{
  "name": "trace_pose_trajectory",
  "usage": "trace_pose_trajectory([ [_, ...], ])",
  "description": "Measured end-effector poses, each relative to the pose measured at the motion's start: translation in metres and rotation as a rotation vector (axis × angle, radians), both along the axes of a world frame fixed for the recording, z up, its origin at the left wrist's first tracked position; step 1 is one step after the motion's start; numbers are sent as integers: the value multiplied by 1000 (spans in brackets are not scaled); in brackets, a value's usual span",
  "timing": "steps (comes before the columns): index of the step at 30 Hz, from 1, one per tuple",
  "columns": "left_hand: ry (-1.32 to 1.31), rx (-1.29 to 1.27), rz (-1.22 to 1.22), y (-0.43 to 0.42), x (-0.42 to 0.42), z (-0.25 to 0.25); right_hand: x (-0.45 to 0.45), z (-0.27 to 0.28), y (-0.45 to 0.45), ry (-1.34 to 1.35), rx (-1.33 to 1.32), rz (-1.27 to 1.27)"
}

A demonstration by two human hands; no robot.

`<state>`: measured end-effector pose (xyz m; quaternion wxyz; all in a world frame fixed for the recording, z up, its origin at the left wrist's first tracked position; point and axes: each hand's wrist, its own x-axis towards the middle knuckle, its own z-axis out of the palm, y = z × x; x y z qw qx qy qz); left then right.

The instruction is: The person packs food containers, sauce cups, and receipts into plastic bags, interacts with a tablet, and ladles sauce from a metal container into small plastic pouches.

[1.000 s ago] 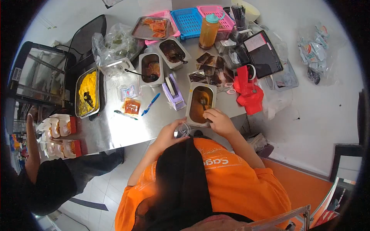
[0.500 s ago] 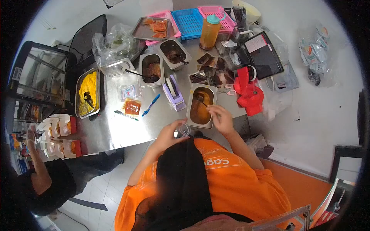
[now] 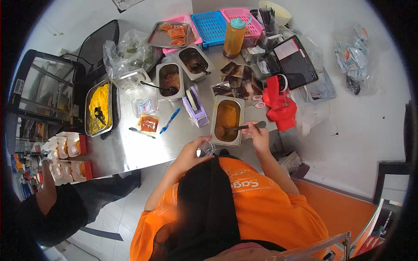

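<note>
My right hand (image 3: 257, 135) is closed on the handle of a dark ladle (image 3: 248, 127), whose bowl end sits in orange-brown sauce. The sauce lies in a steel container (image 3: 242, 106) at the table's front edge. In my left hand (image 3: 191, 152) is a small clear plastic cup (image 3: 207, 148), held low, just left of that container. A purple tape dispenser (image 3: 196, 108) stands to the container's left. Two more steel containers, one with dark sauce (image 3: 193, 61) and one with reddish sauce (image 3: 170, 81), each hold a black ladle.
Left are a tray of yellow food (image 3: 99, 104) and boxes of food (image 3: 72, 150), near a person's arm (image 3: 45, 187). Behind stand a sauce bottle (image 3: 234, 37) and a blue basket (image 3: 210, 27). Dark packets (image 3: 238, 78) and red cloth (image 3: 279, 104) lie right.
My right hand has moved right and slightly down, tilting the ladle sideways so its handle shows above my fingers. My left hand has barely moved. The other person's arm has shifted at the left.
</note>
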<state>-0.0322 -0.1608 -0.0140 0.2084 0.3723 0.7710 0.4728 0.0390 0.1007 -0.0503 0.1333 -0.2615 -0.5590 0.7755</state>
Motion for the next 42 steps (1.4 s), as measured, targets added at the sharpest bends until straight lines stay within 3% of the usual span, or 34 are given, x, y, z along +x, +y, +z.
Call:
trace_pose_trajectory([
  [4,-28,-5,13,-1,2,3,11,12,2,102,241,-1],
  [10,-44,15,1,-1,0,1,26,71,-9,365,1146,336],
  [17,-44,9,4,-1,-1,-1,13,47,-9,315,1249,467],
  [20,-56,19,4,0,0,4,17,34,-15,118,966,380],
  [25,-87,26,5,0,-1,2,14,0,-9,106,533,42],
  [30,-60,42,9,0,-1,0,9,-10,15,25,-139,-265],
  [34,-4,96,34,2,-2,-1,12,-12,26,-6,-328,-320],
  [38,207,121,107,5,-7,13,15,-4,30,51,-362,-332],
  [42,201,125,191,7,-13,18,16,2,33,105,-356,-344],
])
